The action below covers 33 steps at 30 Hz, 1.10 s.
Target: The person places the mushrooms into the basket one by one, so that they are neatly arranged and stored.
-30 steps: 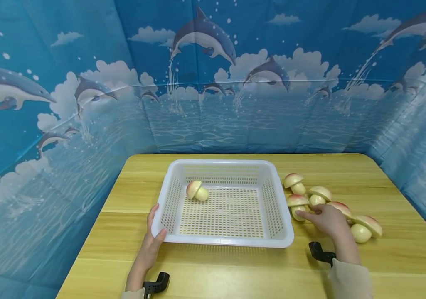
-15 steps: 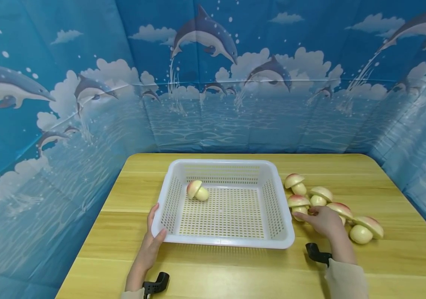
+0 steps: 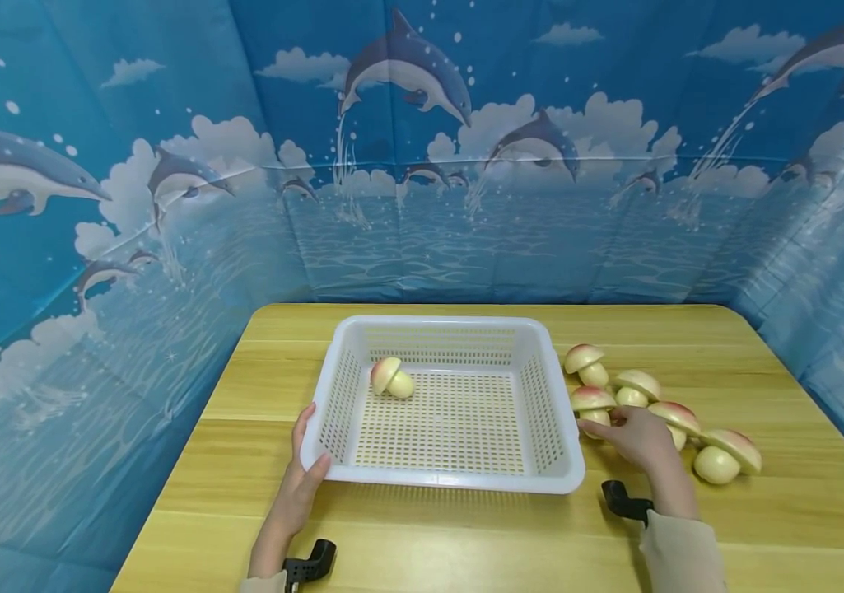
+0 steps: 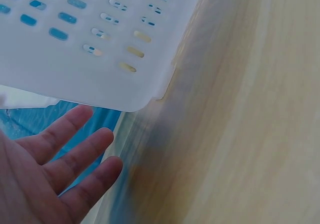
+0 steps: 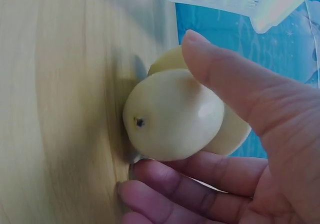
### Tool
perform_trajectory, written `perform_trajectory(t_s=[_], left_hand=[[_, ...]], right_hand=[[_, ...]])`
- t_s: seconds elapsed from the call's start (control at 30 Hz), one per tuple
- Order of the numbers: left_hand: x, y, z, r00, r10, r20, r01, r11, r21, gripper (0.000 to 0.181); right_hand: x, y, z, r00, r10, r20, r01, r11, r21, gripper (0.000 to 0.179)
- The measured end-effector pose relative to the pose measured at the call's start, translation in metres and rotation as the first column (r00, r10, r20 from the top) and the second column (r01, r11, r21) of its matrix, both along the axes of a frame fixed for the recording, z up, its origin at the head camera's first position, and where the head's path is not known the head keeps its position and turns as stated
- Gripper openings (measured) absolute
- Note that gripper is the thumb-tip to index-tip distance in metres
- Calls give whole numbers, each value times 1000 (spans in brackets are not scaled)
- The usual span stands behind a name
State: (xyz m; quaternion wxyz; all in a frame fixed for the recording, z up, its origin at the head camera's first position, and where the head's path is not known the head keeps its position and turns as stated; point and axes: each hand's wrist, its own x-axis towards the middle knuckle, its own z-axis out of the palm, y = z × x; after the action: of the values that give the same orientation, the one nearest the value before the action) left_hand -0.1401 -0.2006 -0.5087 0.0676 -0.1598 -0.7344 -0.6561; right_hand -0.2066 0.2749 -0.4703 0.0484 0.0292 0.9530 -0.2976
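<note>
My left hand [image 3: 294, 486] holds the near left corner of a white perforated plastic basket [image 3: 436, 476], thumb at the front rim and fingers outside the left wall. Three fingers spread just under that corner in the left wrist view. Right of the basket, my right hand [image 3: 644, 438] grips a toy mushroom [image 3: 592, 399] by its pale stem, with its red-tinged cap facing away. The right wrist view shows the stem's round end [image 5: 170, 116] between thumb and fingers, close to the tabletop. Another toy mushroom [image 3: 392, 379] lies on its side inside the basket.
Several more toy mushrooms lie close around the right hand, including one behind [image 3: 586, 365], one beside it [image 3: 636, 385] and one farther right [image 3: 725, 455]. The wooden table [image 3: 466, 543] is backed by a blue dolphin-print curtain [image 3: 422, 239].
My right hand has shifted slightly left and closed in around the stem of the mushroom nearest the basket. The left hand and the basket have stayed in place.
</note>
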Motion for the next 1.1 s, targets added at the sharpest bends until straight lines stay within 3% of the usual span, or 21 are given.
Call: perform_trajectory(t_s=[1.1], left_hand=[[2, 1, 1, 1000, 18, 25, -18, 1000, -2, 70]], right_hand=[[-1, -3, 1, 1000, -8, 13, 9, 999, -41, 55]])
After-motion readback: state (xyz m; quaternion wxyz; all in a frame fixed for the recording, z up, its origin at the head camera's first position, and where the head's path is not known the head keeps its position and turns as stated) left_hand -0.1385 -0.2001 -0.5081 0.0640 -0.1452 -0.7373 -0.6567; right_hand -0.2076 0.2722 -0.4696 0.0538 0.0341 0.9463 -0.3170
